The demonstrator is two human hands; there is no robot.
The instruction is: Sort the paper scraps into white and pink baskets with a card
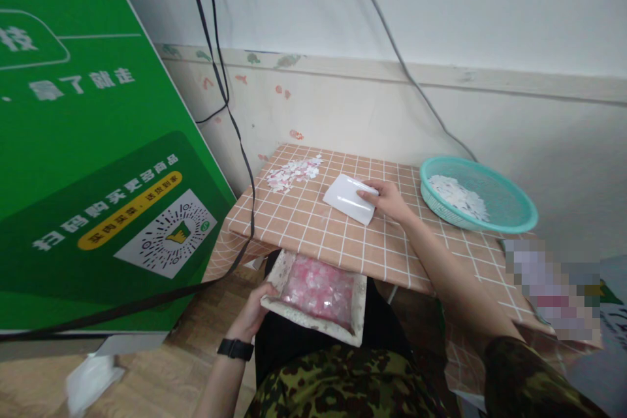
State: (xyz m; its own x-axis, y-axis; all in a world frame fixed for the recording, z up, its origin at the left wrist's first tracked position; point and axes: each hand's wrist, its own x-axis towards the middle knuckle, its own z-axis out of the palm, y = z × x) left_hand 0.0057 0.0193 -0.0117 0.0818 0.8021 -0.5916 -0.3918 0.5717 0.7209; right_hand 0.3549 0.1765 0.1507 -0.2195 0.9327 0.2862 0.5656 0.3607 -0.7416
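My left hand (259, 308) grips the left side of a pale, worn rectangular box (313, 322), held tilted over my lap below the table edge. Pink and clear small pieces (318, 287) fill its inside. Over the table, my right hand (385, 198) pinches the right end of a glossy white card (349, 196), thumb on top. The card bends slightly just over the checked cloth. Beyond it to the left lies a loose pile of small white and pink pieces (294, 173).
A turquoise basket (509, 206) holding white pieces (458, 196) stands right on the checked tablecloth (392, 248). A black strap (253, 209) hangs across the table's left corner. A green printed panel (98, 163) stands at left; a white bag (93, 379) lies on the floor.
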